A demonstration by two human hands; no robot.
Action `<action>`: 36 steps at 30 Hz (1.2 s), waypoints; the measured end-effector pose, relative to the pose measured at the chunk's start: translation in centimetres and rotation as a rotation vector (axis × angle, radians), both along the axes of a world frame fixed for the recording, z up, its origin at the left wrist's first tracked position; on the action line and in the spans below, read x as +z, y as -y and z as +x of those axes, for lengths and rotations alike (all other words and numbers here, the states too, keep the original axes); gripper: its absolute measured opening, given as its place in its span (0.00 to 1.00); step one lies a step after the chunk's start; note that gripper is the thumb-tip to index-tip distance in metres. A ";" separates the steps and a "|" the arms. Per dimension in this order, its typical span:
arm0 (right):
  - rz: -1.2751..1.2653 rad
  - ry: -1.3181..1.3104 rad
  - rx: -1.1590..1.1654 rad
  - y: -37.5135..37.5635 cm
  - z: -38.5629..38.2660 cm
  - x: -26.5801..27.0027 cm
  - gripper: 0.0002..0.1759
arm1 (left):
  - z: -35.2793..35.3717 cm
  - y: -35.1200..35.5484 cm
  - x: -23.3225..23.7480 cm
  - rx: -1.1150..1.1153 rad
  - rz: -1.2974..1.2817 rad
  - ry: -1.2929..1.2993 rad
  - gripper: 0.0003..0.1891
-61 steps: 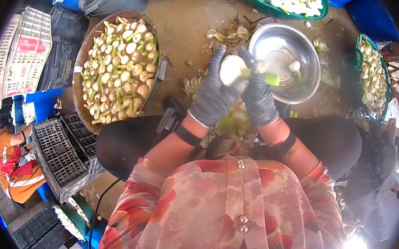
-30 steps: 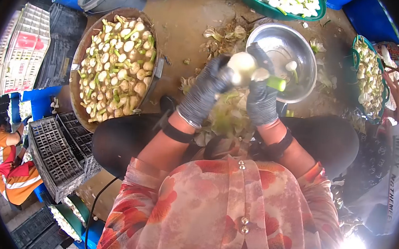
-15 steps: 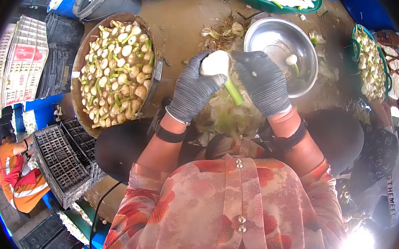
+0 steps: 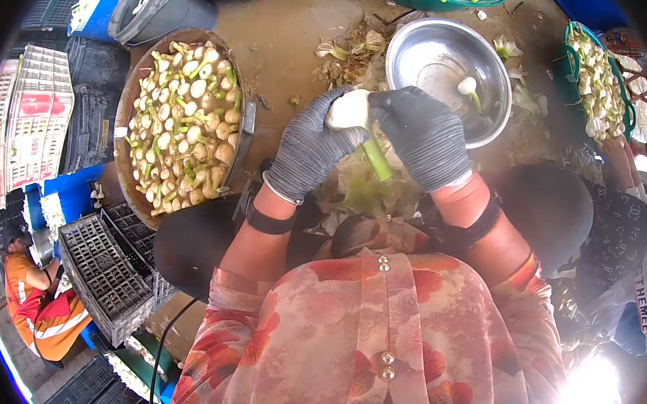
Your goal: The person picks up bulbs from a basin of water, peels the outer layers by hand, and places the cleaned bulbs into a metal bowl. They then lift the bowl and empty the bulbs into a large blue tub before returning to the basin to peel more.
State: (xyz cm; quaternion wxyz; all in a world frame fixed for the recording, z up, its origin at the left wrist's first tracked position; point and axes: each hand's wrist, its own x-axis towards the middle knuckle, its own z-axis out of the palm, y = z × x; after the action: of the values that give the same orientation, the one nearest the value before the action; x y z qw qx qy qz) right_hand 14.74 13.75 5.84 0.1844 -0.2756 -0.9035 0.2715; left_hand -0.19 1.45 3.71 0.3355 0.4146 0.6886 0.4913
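A white garlic bulb (image 4: 350,109) with a thick green stem rests in my left hand (image 4: 309,144), whose gloved fingers and thumb wrap round it. The stem points down and to the right. My right hand (image 4: 427,138), also in a grey glove, is closed, its fingertips curled against the bulb's right side; whatever they pinch is hidden. Just beyond the right hand stands a shiny metal bowl (image 4: 493,78) with one small peeled bulb (image 4: 468,86) on a green stem inside. Loose peelings (image 4: 370,187) lie below my hands.
To the left stands a wide tub (image 4: 124,152) full of garlic bulbs. Black crates (image 4: 106,261) and a grey bucket (image 4: 152,14) flank it. Green basins of garlic (image 4: 430,1) sit at the back and right. A person in orange (image 4: 45,317) is at far left; another person's arm (image 4: 621,168) is at right.
The view has shifted slightly. My right fingers have come in closer against the bulb's side, while my left hand keeps its hold. At right, a person's arm now reaches to the green basin.
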 end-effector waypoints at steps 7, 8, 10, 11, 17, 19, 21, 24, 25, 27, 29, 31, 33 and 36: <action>-0.178 -0.105 -0.216 -0.7 -0.3 0.1 0.09 | 0.5 0.1 0.9 -0.129 0.081 0.062 0.29; -0.284 -0.142 -0.264 -1.1 -0.4 0.3 0.09 | 0.7 0.2 1.1 -0.120 0.091 0.111 0.28; -0.250 -0.154 -0.235 -2.2 0.2 -0.8 0.09 | 0.9 0.1 1.5 -0.097 0.122 0.210 0.28; -0.197 -0.183 -0.177 -2.5 0.7 -1.2 0.09 | 0.7 0.0 1.5 -0.083 0.115 0.215 0.28; 0.015 -0.208 0.036 0.0 0.6 0.5 0.09 | -0.3 0.0 0.7 -0.045 0.040 0.117 0.28; 0.056 -0.169 0.000 0.2 0.3 -0.3 0.08 | 0.1 0.1 0.7 -0.052 0.027 0.022 0.29; 0.053 -0.179 -0.025 -0.1 0.0 -0.7 0.08 | 0.3 0.4 0.8 -0.107 0.059 0.095 0.30; -0.226 -0.291 -0.088 -1.9 0.1 -3.8 0.10 | 0.5 -0.2 0.8 -0.100 0.182 0.284 0.32; -0.414 -0.351 -0.096 -2.1 0.2 -4.6 0.12 | 0.6 -0.2 0.9 -0.079 0.228 0.360 0.33; -0.811 -0.509 -0.152 -1.0 0.2 -3.3 0.14 | 0.2 -0.3 0.5 -0.040 0.272 0.472 0.35; -0.958 -0.517 -0.119 0.2 -0.1 -0.9 0.16 | 0.2 -0.3 0.4 -0.038 0.291 0.649 0.36; -0.636 -0.502 -0.055 0.4 -0.4 -1.1 0.15 | 0.3 -0.1 0.5 -0.076 0.273 0.879 0.35; -0.343 -0.456 -0.037 0.3 -0.5 -0.9 0.12 | 0.7 -0.2 0.0 -0.077 0.272 0.903 0.34; -0.299 -0.356 -0.072 -0.1 -0.2 -0.8 0.10 | 1.0 0.0 -0.5 -0.053 0.237 0.869 0.33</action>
State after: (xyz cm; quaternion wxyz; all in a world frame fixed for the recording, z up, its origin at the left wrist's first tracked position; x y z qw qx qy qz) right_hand 14.55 13.89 5.05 0.3076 -0.2797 -0.7959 0.4400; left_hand 0.81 1.40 3.24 0.5562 0.2230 0.4117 0.6866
